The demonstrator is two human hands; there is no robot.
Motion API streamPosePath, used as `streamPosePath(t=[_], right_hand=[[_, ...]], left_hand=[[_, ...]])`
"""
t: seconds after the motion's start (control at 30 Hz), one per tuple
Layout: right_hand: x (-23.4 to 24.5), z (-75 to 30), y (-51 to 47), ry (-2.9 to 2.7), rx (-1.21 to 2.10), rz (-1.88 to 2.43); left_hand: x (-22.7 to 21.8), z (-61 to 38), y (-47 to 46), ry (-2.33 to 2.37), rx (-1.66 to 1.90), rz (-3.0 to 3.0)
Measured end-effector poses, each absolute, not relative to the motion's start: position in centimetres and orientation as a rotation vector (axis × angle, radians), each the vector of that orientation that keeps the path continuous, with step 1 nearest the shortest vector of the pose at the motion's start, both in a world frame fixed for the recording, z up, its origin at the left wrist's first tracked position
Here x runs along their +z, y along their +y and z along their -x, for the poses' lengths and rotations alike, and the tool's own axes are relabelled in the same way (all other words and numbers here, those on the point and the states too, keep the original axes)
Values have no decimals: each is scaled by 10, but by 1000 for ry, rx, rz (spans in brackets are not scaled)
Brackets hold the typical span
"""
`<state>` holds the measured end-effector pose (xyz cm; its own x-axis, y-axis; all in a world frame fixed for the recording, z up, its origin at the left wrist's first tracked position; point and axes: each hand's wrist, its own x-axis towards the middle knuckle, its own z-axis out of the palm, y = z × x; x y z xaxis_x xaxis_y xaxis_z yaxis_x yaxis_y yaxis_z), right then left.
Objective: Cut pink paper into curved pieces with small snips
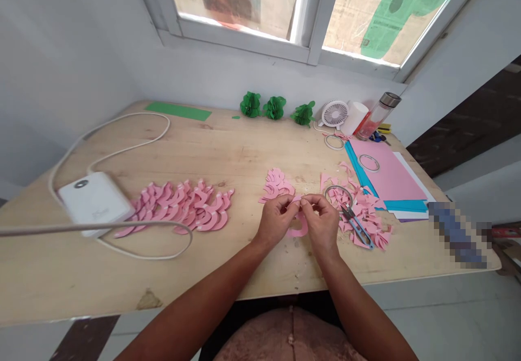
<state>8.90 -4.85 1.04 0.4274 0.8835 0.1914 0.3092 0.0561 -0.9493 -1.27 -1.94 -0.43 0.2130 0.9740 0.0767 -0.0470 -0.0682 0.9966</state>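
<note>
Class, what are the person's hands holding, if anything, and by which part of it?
The left hand and right hand pinch a curved pink paper cut-out at its upper part; the fingers hide the exact spot.

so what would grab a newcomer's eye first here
The long drift of curved pink paper cut-outs on the left of the wooden table stands out first. At the centre, the left hand and right hand pinch a pink paper piece. Three green honeycomb paper ornaments line the far edge.
</note>
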Motion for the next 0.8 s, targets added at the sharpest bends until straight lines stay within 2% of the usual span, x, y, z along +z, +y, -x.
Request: streamPosePath(t=[0.23, 0.57, 0.8], right_hand=[[8, -89, -53, -1307, 370, 1481], [5, -94, -59, -1625, -137, 1493], [4, -100, -58, -1600, -138, 1540]], left_hand=[[-6, 12, -23, 1095, 1150, -1422], [-1, 12, -25, 1110, 1166, -1440], [-1, 12, -25, 1111, 1168, -1427]])
